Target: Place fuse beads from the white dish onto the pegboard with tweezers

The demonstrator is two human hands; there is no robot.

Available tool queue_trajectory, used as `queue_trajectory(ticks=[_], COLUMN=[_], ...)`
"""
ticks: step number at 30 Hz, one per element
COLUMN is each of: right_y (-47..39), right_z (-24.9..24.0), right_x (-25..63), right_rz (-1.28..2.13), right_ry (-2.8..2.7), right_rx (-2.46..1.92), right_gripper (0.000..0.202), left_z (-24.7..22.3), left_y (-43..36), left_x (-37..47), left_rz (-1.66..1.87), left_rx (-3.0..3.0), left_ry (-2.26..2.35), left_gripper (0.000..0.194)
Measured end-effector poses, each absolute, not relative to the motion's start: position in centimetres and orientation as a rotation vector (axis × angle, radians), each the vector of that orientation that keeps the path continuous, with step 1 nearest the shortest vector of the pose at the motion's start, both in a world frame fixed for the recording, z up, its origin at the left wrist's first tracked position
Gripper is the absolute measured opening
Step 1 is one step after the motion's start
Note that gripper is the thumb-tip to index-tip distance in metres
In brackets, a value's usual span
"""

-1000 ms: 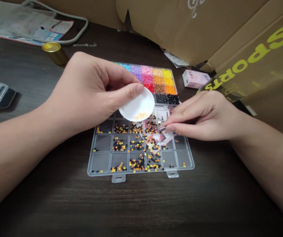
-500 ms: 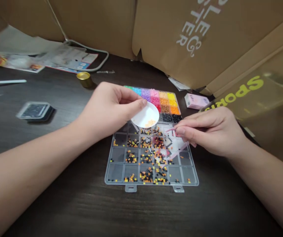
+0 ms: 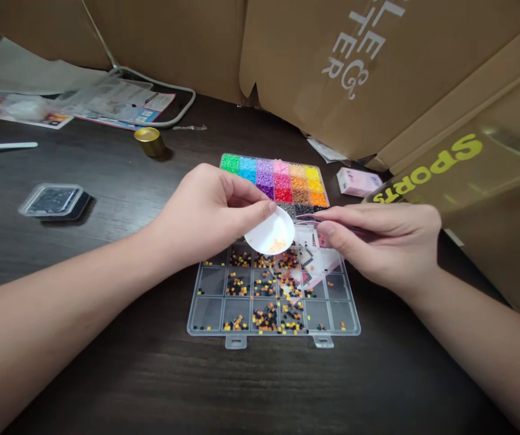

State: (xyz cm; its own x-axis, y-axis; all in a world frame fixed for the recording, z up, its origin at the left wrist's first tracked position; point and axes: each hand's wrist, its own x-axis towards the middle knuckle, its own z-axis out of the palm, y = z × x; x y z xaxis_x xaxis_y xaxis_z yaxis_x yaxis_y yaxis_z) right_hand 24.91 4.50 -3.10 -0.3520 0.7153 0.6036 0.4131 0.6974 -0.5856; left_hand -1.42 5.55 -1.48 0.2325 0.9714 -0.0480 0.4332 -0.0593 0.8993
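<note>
Between thumb and fingers, my left hand (image 3: pixel 217 208) pinches a small white dish (image 3: pixel 260 232) by its left edge. A little heap of pale orange beads (image 3: pixel 278 244) lies in the dish. My right hand (image 3: pixel 384 241) is closed around pink tweezers (image 3: pixel 307 217), whose tips are just right of the dish's rim. Below both hands is the clear compartment lid (image 3: pixel 209 314) of a bead box, with black, orange and yellow beads (image 3: pixel 266 317) scattered through it. Behind it, the box's sorted bead tray (image 3: pixel 282 181) shows many colours and is partly hidden by my left hand.
A gold cap (image 3: pixel 150 143) and a clear-lidded dark case (image 3: pixel 55 201) stand on the left. Farther back lie plastic packets (image 3: pixel 24 109) and a white stick (image 3: pixel 3 147). A pink-white small box (image 3: pixel 359 182) sits right of the tray. Cardboard (image 3: pixel 287 72) walls the back and right.
The dish has come down slightly, nearer to me. My right hand has brought the tweezers left and up to the dish's rim. The view has shifted a little.
</note>
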Motion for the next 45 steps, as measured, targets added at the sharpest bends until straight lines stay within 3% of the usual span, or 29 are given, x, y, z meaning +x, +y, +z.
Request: queue_trajectory(ticks=[9, 19, 36, 41, 45], right_y=[7.2, 6.6, 6.4, 6.1, 4.8], right_z=[-3.4, -3.4, -3.3, -3.2, -3.2], right_x=[28.2, 27.8, 27.4, 27.4, 26.1], right_rz=[0.916, 0.861, 0.813, 0.839, 0.713], right_ry=[-2.302, -2.39, -2.433, -2.335, -2.056], right_rx=[-0.65, -0.662, -0.624, -0.646, -0.907], right_gripper=[0.025, 0.013, 0.018, 0.013, 0.009], left_z=[-2.0, -1.8, -1.8, -1.7, -1.7], left_y=[5.8, 5.6, 5.6, 5.5, 5.5], left_x=[-1.9, -1.8, -2.0, -1.9, -1.8], left_rz=[0.789, 0.759, 0.748, 0.765, 0.766], left_rx=[1.828, 1.877, 1.878, 1.867, 1.841], left_ry=[1.351, 1.382, 1.357, 1.367, 1.336], left_gripper=[0.021, 0.027, 0.026, 0.025, 0.022])
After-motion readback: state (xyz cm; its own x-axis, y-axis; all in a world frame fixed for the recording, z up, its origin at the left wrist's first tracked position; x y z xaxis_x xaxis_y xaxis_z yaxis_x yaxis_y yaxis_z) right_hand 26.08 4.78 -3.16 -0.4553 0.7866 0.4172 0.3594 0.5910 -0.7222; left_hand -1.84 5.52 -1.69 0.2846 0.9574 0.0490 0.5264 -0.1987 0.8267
